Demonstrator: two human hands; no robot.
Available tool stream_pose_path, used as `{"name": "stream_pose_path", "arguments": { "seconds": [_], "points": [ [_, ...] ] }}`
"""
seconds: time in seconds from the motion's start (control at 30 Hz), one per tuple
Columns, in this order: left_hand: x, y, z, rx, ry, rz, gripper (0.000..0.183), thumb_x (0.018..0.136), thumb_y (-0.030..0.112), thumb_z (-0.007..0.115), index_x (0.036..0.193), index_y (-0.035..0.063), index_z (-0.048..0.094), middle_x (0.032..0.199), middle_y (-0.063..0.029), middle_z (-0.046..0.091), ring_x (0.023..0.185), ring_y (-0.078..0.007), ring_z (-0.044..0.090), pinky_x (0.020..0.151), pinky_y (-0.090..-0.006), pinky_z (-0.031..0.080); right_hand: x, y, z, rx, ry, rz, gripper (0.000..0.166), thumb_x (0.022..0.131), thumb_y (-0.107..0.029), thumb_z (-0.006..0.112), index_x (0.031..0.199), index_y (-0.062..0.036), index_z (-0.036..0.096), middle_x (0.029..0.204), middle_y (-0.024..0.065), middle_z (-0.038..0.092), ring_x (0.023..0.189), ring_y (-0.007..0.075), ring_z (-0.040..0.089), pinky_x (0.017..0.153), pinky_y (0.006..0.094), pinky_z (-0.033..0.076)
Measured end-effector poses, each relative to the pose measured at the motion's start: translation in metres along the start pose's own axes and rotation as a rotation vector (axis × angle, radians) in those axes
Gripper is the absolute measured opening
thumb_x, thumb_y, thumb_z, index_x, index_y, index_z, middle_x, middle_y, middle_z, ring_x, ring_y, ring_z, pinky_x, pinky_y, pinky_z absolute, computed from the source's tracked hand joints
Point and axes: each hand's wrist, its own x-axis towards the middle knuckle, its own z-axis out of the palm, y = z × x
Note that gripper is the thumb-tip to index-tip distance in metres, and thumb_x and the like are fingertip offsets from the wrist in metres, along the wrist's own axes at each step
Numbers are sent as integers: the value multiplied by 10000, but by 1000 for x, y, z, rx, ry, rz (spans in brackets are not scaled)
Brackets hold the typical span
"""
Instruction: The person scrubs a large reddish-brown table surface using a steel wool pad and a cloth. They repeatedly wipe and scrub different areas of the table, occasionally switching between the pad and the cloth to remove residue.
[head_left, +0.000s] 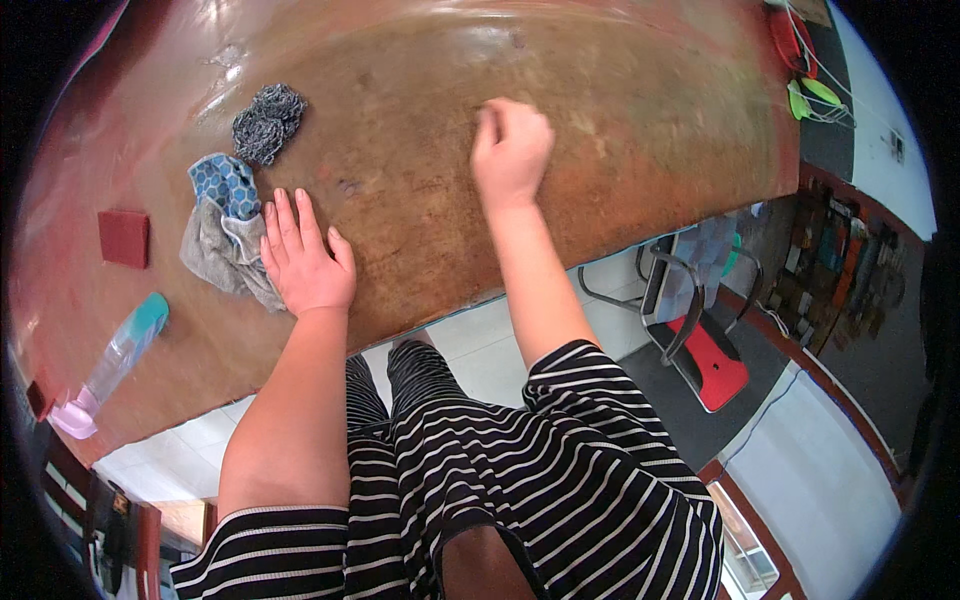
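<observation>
My left hand (306, 262) lies flat, palm down and fingers spread, on the brown tabletop (420, 247), touching the edge of a grey and blue cloth (225, 225) with a hexagon pattern. Over the middle of the table is my right hand (514, 146), its fingers curled in and slightly blurred; whether something small is inside them cannot be told. A tangled dark grey metal scourer (268, 124) sits just beyond the cloth. Further left are a flat dark red scouring pad (124, 239) and a clear spray bottle (120, 360) with a teal base and pink top, lying on its side.
A small dark red piece (37, 400) is at the table's far left edge. Beyond the table on the right stands a metal-framed chair (701, 360) with a red and black seat. Red and green items (814, 94) with white cords are at the upper right.
</observation>
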Motion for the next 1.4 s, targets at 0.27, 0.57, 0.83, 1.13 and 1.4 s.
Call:
{"name": "stream_pose_path", "arguments": {
  "seconds": [0.27,0.57,0.83,1.13,1.4],
  "points": [
    [-1,-1,2,-3,9,7,638,902,294,539,1510,161,396,1599,-73,326,1464,-253,313,1161,-458,248,-43,-42,0,89,-64,33,118,813,-93,691,929,-102,668,927,82,647,874,301,594,781,412,446],
    [-1,1,2,6,13,5,645,896,297,541,1510,162,397,1602,-71,321,1464,-253,313,1162,-457,248,-28,-22,12,84,108,186,79,799,-85,699,870,-53,687,859,127,662,799,347,620,727,444,482],
    [-1,-1,-1,11,3,-6,644,908,288,540,1519,164,381,1602,-68,319,1465,-254,311,1167,-461,242,-10,-11,8,55,153,213,41,809,-89,685,826,-55,671,832,113,656,776,345,614,671,452,472],
    [1,1,-1,-24,-2,6,640,912,280,541,1521,163,379,1602,-73,318,1463,-254,311,1165,-459,249,-24,-29,6,85,24,95,59,813,-104,691,870,-94,677,846,75,654,801,305,612,730,435,456],
    [0,-1,-2,0,-17,-18,647,903,282,549,1516,154,384,1596,-77,326,1462,-255,311,1163,-460,248,-44,-73,23,173,-43,27,58,785,-82,687,833,-103,662,867,98,642,837,307,612,735,427,462]
  ]
}}
